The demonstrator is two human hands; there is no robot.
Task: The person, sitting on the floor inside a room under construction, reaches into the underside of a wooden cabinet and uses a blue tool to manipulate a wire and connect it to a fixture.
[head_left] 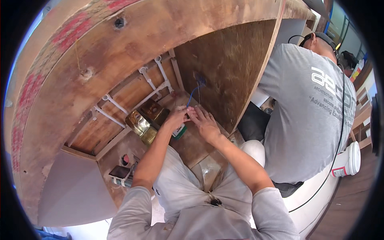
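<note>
Blue curved wire [192, 96], streaked wood [234, 60]

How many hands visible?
2. The left hand and right hand, close together at the lower end of the blue wire. The co-worker at the picture's right has both hands hidden.

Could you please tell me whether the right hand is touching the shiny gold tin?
Apart: the head view shows the right hand well right of the shiny gold tin, beyond the left hand.
</note>
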